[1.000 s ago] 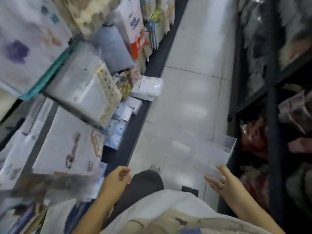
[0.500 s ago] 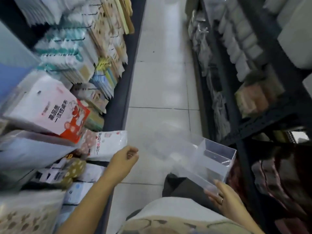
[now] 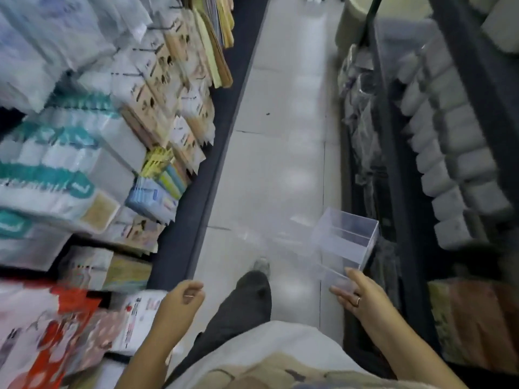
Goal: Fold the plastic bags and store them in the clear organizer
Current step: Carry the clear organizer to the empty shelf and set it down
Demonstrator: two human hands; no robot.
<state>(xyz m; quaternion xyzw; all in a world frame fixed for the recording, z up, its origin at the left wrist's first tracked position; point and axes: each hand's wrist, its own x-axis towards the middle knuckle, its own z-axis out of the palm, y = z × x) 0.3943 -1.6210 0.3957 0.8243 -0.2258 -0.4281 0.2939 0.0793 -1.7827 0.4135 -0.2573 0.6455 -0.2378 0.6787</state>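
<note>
- The clear organizer (image 3: 346, 237) smears on its 9 o'clock side, where its walls melt into the floor.
- The right hand (image 3: 356, 297) grips its near end, the fingertips dim behind plastic.
- The left hand (image 3: 184, 297) is blurred, and its curled fingers hide the palm.
- The left forearm (image 3: 151, 346) and right forearm (image 3: 407, 338) are cut off at 6 o'clock.
- The print on the packets (image 3: 70, 169) at 9 o'clock is unreadable.
- The grey blocks (image 3: 455, 169) at 3 o'clock are too blurred to identify.
</note>
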